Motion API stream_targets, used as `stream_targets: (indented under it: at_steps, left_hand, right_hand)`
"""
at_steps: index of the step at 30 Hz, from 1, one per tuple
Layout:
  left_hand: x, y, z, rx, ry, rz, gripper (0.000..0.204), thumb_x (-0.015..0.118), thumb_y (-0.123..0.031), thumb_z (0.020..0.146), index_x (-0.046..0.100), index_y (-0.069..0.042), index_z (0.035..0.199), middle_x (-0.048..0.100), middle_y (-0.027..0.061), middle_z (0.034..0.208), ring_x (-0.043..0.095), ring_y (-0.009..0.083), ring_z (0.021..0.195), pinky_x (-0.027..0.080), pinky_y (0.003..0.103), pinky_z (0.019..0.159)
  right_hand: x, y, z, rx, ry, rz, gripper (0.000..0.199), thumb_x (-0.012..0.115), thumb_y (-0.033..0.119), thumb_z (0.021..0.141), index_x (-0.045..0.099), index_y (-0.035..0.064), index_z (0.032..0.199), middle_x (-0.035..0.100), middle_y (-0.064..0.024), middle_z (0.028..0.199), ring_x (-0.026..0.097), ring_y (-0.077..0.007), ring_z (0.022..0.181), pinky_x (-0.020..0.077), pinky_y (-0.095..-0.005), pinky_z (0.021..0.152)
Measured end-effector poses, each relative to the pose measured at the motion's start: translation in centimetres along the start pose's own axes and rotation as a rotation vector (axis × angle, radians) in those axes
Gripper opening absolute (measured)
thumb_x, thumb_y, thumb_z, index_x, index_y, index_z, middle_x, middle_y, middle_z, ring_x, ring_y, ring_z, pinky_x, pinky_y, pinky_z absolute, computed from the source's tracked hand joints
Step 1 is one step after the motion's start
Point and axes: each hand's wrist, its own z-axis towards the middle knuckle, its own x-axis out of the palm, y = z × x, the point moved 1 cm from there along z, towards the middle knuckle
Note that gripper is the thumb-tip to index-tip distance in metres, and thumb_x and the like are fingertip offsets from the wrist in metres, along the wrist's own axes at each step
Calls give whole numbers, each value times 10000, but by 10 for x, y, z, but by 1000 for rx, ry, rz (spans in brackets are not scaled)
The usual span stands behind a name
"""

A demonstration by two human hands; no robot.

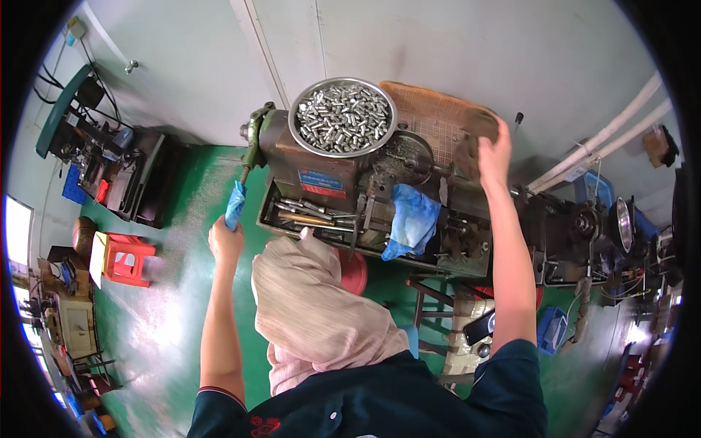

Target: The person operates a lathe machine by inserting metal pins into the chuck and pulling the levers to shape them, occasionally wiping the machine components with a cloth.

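Note:
At the left of a small bench lathe [310, 171], my left hand [227, 239] is closed round the lower end of a lever handle [235, 204] wrapped in blue cloth. My right hand [495, 153] reaches to the lathe's far right side, its fingers curled on a dark brown, round-topped part [480, 123]; blur hides what kind it is. Between the hands, a round metal basin [344, 155] full of small shiny metal cylinders [343, 117] rests on the machine. The lathe's round chuck [409, 155] sits below and right of the basin, with metal chips beside it.
An orange mesh basket [423, 106] stands behind the chuck. A blue cloth [412, 221] drapes over the lathe's front, beside a tray of tools [310, 212]. Beige cloth [314, 299] covers my lap. A phone [479, 328] lies on a worn seat, and a red stool [130, 257] stands left.

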Motion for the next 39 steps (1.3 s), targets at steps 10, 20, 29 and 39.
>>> stream_targets:
  at_steps: [10,20,29,39]
  left_hand:
    - [0,-3,2,-9,22,26,214,571,-163,659,571,-38,833,576,184,719,549,351,717,426,410,651]
    - [1,-2,1,-29,42,29,215,567,-176,654,570,-50,827,574,183,720,549,349,714,430,408,641]
    - [4,1,-4,-28,4,-20,173,581,-158,632,553,-48,762,565,184,695,547,358,686,434,420,614]
    - [1,0,-2,-59,-5,-20,139,573,-142,631,535,-46,724,565,175,690,542,353,695,428,428,613]
  right_hand:
    - [-99,-92,-110,582,-751,448,356,470,195,799,428,-18,1080,495,-106,1012,512,-191,814,432,-292,648]
    - [-84,-174,-167,827,81,-179,413,510,15,630,464,-45,1036,531,-105,919,507,-185,835,385,-253,744]
    - [-100,-93,-127,197,279,-930,135,578,188,694,584,108,804,568,-98,850,525,-296,763,428,-387,650]
    - [36,63,-18,-420,301,-112,102,573,91,700,530,16,755,538,-81,827,502,-236,789,390,-318,726]
